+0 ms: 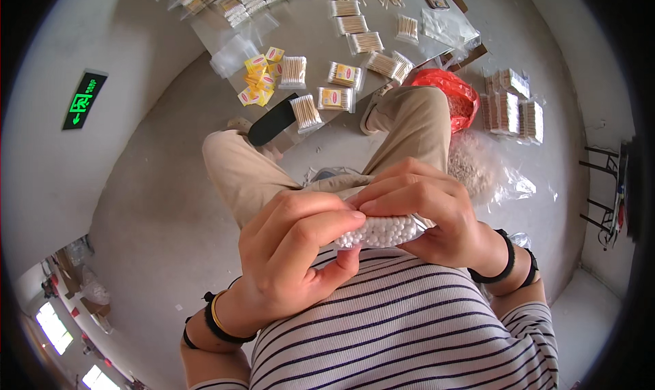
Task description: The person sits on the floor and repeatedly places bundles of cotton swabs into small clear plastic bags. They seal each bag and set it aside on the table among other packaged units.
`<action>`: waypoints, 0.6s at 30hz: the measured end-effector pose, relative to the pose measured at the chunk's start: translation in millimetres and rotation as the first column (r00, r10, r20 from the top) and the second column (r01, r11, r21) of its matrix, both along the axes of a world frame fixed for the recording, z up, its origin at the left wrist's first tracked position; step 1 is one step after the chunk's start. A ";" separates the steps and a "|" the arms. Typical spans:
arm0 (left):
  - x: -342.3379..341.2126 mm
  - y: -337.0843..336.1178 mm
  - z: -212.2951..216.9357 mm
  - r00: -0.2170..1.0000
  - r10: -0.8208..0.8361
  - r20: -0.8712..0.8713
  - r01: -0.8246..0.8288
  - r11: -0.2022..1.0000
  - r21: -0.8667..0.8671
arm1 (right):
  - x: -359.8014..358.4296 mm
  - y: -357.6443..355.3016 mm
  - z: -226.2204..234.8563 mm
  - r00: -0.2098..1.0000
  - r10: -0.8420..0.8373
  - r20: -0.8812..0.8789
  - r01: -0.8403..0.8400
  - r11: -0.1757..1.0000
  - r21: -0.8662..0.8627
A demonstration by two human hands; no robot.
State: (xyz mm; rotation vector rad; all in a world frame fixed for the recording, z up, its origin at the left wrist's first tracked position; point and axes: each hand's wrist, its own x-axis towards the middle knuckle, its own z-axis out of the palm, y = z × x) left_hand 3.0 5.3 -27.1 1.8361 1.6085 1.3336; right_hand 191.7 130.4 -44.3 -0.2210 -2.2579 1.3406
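A bundle of cotton swabs in a clear wrap sits between both hands, close to my chest, its white tips facing me. My left hand pinches the bundle's left end with thumb below and fingers curled over the top. My right hand covers the right end, fingers folded across the top. Both wrists wear dark bands. My knees in beige trousers are below the hands.
On the low board ahead lie several packed swab bundles, yellow labels and clear bags. A red bag and more packs are on the floor at right, with a plastic bag of loose swabs.
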 end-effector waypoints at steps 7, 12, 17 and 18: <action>-0.2 4.0 -4.5 0.999 -0.024 -0.036 0.028 0.992 0.124 | -3.5 1.2 -2.8 0.999 0.010 -0.041 -0.008 0.999 0.038; -0.1 3.9 -4.0 0.999 -0.045 -0.030 0.049 0.990 0.135 | -0.8 1.8 -3.2 0.999 0.033 -0.033 -0.035 0.997 -0.063; -0.9 3.0 -6.1 0.998 -0.065 -0.003 0.064 0.983 0.172 | -2.0 3.4 -3.8 0.996 0.040 -0.074 -0.044 0.998 -0.044; -1.6 3.0 -6.6 0.997 -0.073 0.007 0.071 0.981 0.181 | -2.3 3.7 -3.6 0.996 0.041 -0.075 -0.044 0.998 -0.039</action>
